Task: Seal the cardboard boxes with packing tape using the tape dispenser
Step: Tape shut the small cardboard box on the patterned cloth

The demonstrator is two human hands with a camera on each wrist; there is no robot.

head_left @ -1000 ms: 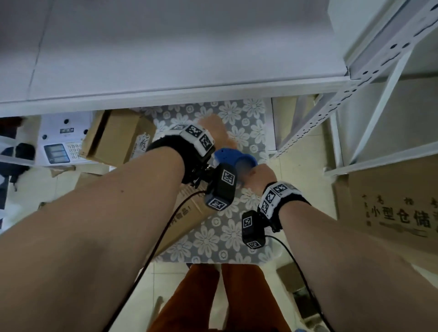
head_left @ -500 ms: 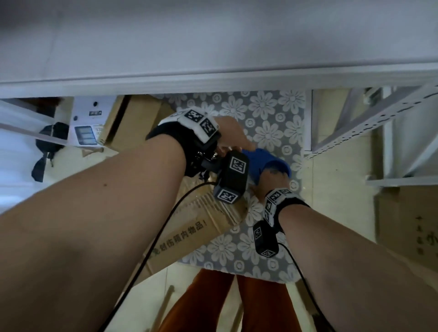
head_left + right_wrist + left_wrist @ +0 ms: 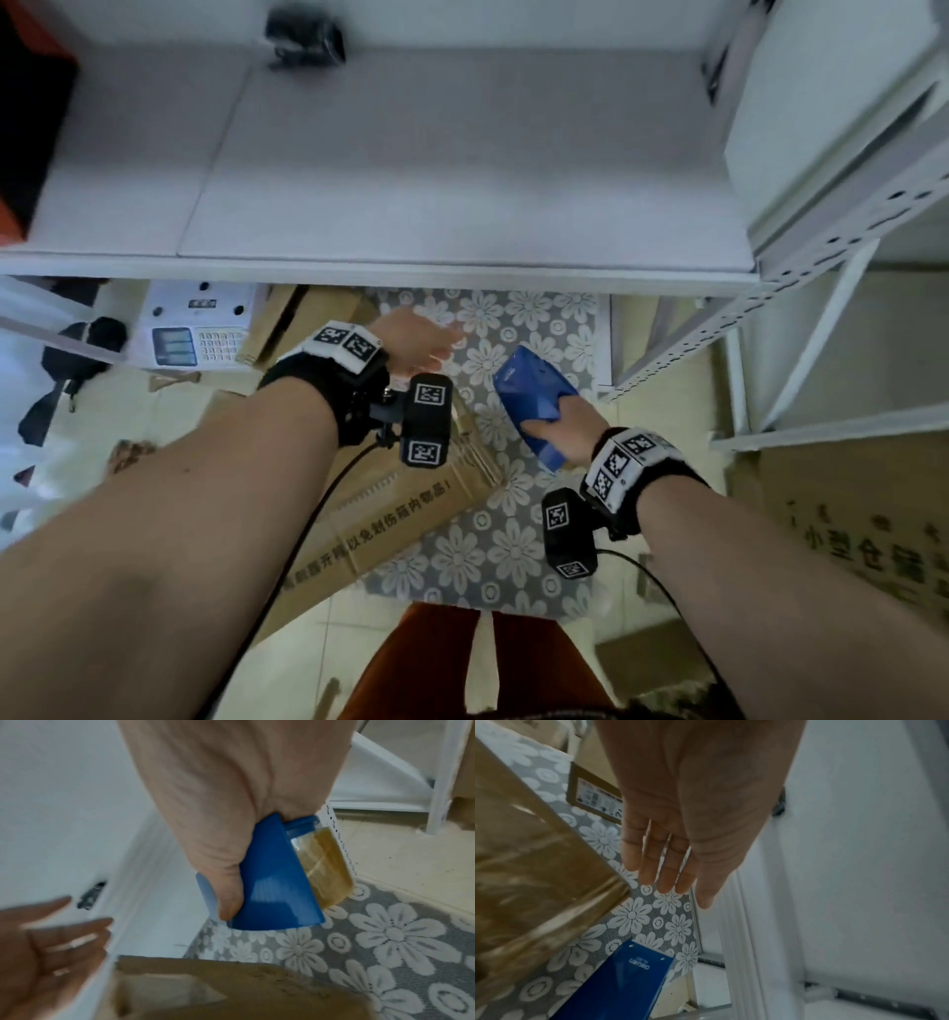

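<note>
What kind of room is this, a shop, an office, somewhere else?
Probably a small stockroom or packing corner. White metal shelving stands over a tiled floor, cardboard boxes lie about on a flowered mat, and the right hand grips a blue tape dispenser.

Three cardboard boxes point(image 3: 411, 509), one tape dispenser point(image 3: 534, 395)

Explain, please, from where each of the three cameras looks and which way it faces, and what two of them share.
Head: on the head, looking down past both forearms at the left hand, right hand and cardboard box.
Left wrist: looks along the open left hand at the floral mat.
Right wrist: looks along the right hand gripping the blue tape dispenser.
All three views share the dispenser and the mat.
</note>
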